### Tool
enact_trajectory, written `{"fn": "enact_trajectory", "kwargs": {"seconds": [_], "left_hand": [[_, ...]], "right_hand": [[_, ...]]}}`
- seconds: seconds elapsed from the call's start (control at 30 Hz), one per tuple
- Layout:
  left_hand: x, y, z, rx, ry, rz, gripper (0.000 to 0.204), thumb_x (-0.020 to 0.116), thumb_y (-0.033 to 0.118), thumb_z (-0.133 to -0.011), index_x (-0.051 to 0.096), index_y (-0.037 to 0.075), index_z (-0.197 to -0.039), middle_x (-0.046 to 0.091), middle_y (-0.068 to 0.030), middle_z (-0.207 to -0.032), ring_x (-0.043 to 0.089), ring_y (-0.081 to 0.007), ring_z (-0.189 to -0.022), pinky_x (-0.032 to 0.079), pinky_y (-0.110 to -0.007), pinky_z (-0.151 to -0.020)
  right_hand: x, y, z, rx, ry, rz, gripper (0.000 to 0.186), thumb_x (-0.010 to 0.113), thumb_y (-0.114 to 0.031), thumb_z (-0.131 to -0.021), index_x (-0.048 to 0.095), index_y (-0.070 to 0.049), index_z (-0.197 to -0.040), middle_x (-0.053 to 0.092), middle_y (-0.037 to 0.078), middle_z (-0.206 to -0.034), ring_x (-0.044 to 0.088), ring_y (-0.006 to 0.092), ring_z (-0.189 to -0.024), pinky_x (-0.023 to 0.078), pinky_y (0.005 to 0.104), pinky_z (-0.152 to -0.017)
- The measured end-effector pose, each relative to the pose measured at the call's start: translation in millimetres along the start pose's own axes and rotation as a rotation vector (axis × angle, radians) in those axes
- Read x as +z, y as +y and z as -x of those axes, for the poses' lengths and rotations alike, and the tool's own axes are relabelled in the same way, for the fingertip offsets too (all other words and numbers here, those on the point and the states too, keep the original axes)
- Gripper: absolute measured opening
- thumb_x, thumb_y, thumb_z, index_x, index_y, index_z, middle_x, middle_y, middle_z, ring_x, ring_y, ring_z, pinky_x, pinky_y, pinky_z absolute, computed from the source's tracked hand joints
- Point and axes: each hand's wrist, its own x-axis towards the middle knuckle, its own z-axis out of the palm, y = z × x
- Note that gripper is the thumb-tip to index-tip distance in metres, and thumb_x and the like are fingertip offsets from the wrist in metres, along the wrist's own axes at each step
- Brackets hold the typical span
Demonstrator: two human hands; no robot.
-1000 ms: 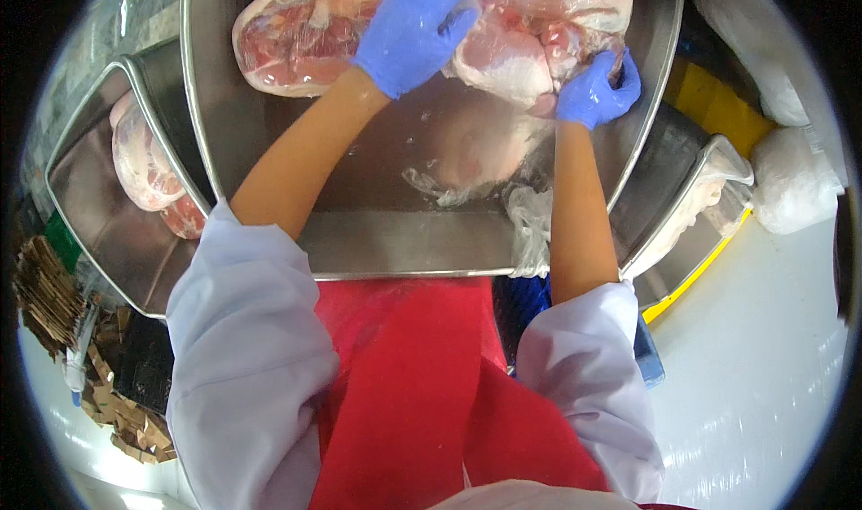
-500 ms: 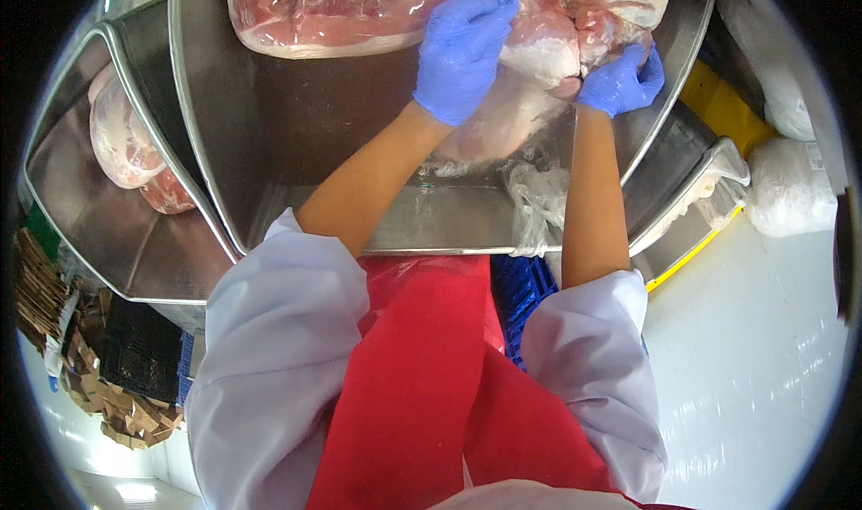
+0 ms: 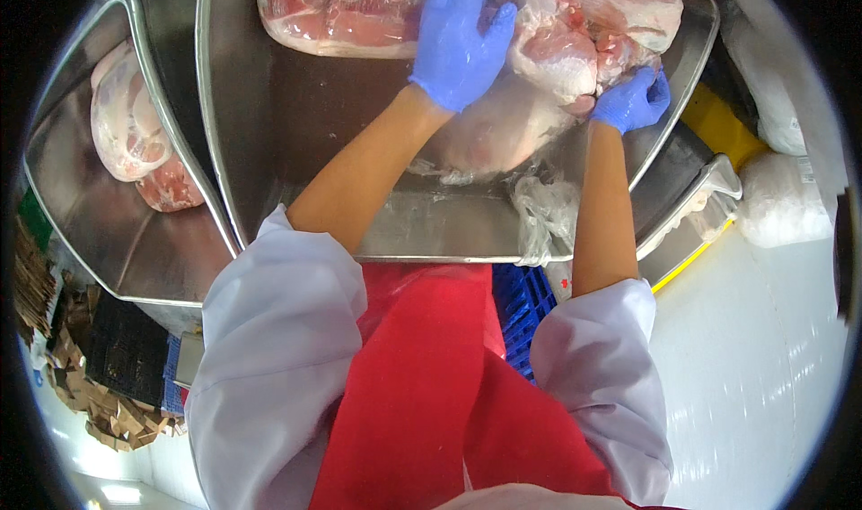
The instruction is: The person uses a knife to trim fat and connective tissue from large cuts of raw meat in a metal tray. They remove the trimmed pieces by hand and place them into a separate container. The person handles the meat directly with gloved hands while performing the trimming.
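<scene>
My left hand (image 3: 460, 48), in a blue glove, lies against a plastic-wrapped slab of raw meat (image 3: 346, 16) in a deep steel tub (image 3: 296, 106). Its thumb stands apart from the stretched fingers. My right hand (image 3: 634, 101), gloved alike, has its fingers curled at the near end of a bone-in piece of raw meat (image 3: 557, 57), gripping that end. Below this piece lies another large cut under cloudy plastic (image 3: 507, 128). Crumpled clear plastic film (image 3: 543, 209) hangs over the tub's near rim. The fingertips of my right hand are partly hidden.
On the left a second steel tub (image 3: 76, 214) holds wrapped meat (image 3: 130, 119). To the right are a yellow-edged container (image 3: 687, 254) and white plastic-wrapped bundles (image 3: 786, 200). A blue crate (image 3: 523, 308) sits below the tub; flattened cardboard (image 3: 117, 416) lies at lower left.
My left hand has loosened from a closed shape and moved forward, its thumb now spread. My right hand keeps its place at the meat's end. The whole view has shifted slightly.
</scene>
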Motion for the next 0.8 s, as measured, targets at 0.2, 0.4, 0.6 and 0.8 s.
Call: {"fn": "enact_trajectory", "kwargs": {"seconds": [0.2,0.4,0.6,0.8], "left_hand": [[10,4,-6,-0.127,-0.293,-0.21,0.044,0.06,0.03,-0.089,0.055,-0.004,-0.116,0.059,-0.0258,-0.113,0.058,-0.0405,-0.104,0.047,-0.047,-0.092],[4,5,-25,-0.161,-0.391,-0.118,0.033,0.062,0.034,-0.087,0.057,0.003,-0.099,0.061,-0.0225,-0.095,0.059,-0.0406,-0.093,0.048,-0.05,-0.083],[18,-10,-14,-0.207,-0.363,-0.14,0.061,0.077,0.048,-0.072,0.064,0.004,-0.111,0.066,-0.0173,-0.103,0.062,-0.037,-0.096,0.047,-0.046,-0.091],[19,8,15,-0.195,-0.27,0.052,0.059,0.082,0.025,-0.069,0.059,0.001,-0.119,0.062,-0.0196,-0.109,0.058,-0.0355,-0.104,0.047,-0.042,-0.094]], "right_hand": [[4,-18,5,0.063,-0.041,-0.065,0.033,0.068,-0.017,-0.085,0.06,0.008,-0.105,0.063,0.014,-0.105,0.057,0.0229,-0.093,0.047,0.0371,-0.088],[-2,-4,-1,0.047,0.024,0.047,0.035,0.069,-0.018,-0.085,0.06,0.008,-0.106,0.063,0.017,-0.106,0.059,0.0249,-0.094,0.048,0.0375,-0.088],[5,-9,-5,0.107,0.108,0.016,0.024,0.072,-0.015,-0.081,0.064,0.008,-0.085,0.066,0.013,-0.087,0.058,0.023,-0.076,0.05,0.0371,-0.076],[29,-25,-52,0.239,0.392,-0.381,0.023,0.072,-0.012,-0.079,0.061,0.008,-0.08,0.065,0.012,-0.077,0.057,0.0202,-0.068,0.049,0.0337,-0.069]]}}
